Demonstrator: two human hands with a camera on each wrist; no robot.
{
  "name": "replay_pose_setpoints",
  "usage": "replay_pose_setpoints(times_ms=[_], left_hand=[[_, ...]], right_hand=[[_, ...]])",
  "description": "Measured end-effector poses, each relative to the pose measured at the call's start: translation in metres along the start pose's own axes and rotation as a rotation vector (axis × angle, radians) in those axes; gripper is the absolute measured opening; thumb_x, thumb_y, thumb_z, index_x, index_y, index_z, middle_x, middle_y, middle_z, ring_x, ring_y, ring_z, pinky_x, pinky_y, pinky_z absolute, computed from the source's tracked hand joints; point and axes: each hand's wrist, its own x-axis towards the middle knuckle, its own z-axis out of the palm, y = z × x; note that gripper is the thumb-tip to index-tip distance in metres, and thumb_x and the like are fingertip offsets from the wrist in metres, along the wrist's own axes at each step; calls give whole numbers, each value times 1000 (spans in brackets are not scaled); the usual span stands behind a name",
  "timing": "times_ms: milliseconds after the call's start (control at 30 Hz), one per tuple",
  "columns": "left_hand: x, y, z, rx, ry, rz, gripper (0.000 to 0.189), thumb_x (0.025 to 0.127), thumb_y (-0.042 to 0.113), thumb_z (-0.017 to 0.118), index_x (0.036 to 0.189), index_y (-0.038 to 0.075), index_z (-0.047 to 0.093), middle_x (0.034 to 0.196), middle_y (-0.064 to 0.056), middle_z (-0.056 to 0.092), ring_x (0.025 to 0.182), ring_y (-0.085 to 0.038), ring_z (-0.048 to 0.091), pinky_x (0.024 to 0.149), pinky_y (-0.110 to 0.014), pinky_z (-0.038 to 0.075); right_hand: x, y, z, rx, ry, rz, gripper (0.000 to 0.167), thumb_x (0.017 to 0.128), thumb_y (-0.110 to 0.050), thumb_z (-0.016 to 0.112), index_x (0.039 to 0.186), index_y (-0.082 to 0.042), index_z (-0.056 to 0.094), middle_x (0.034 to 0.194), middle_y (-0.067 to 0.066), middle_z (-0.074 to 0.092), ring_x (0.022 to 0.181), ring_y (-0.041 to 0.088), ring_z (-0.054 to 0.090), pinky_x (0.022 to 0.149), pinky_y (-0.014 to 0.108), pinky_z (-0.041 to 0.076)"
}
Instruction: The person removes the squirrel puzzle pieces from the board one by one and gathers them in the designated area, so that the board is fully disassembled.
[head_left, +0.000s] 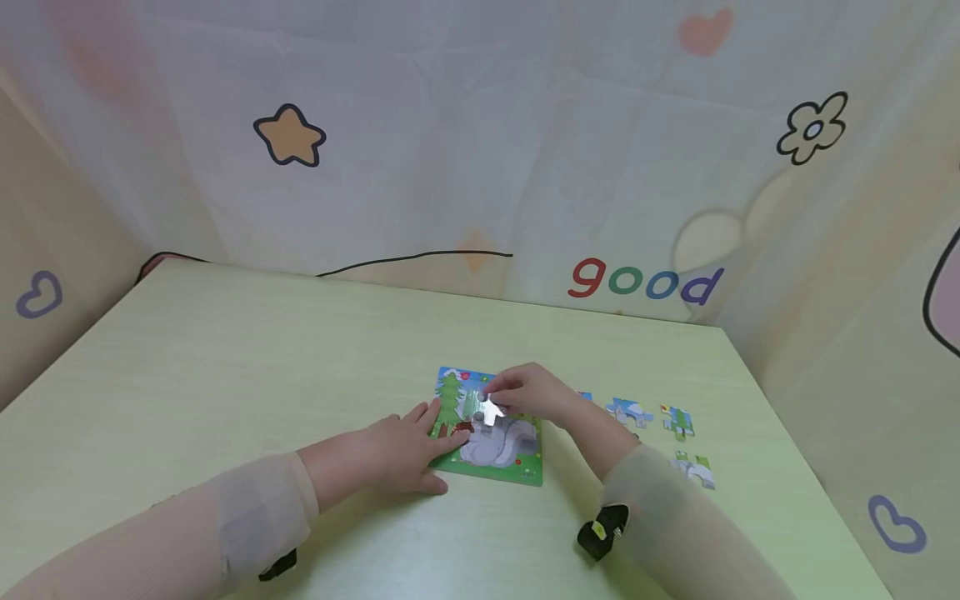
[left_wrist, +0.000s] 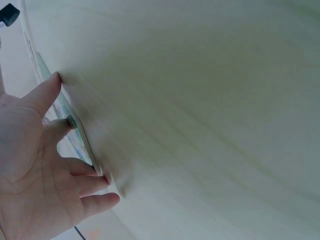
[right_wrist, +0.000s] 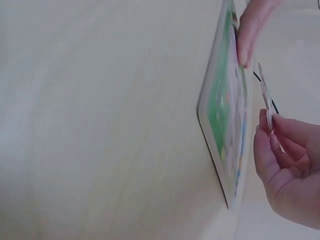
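Observation:
A colourful jigsaw board (head_left: pixel 501 473) with a green border, a tree and a pale grey animal picture lies flat on the table. My left hand (head_left: pixel 401 450) rests at its left side with fingers spread, some of them touching the board; the left wrist view shows these fingers (left_wrist: pixel 95 204) along the board's edge. Between thumb and fingers, my right hand (head_left: pixel 532 392) pinches a puzzle piece (right_wrist: pixel 266 95), seen nearly edge-on and held just above the board in the right wrist view. In the head view glare covers part of that piece, and the right hand hides the board's upper right.
Right of the board lie several loose puzzle pieces: a blue-and-white one (head_left: pixel 630 411), a tree one (head_left: pixel 678 422) and a grey-and-green one (head_left: pixel 697 469). The right forearm partly covers others. A printed cloth (head_left: pixel 420 150) hangs behind the pale table (head_left: pixel 247 358).

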Motion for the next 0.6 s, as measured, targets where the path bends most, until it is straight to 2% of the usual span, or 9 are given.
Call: replay_pose_setpoints(times_ms=[233,600], left_hand=[[-1,2,-2,-22,-18,-15,69,88,56,53,147,32,28,153,-20,12,137,-35,21,101,-49,33],[3,2,0,-33,-23,-20,69,87,56,54,147,33,28,153,-19,12,137,-36,19,102,-51,31]], right_hand=[[-11,10,-17,39,16,50,17,91,-9,61,105,-4,68,102,7,64,82,17,57,79,29,51],[-27,27,-33,78,-17,17,18,91,-4,58,106,2,66,103,10,64,79,17,58,78,31,52]])
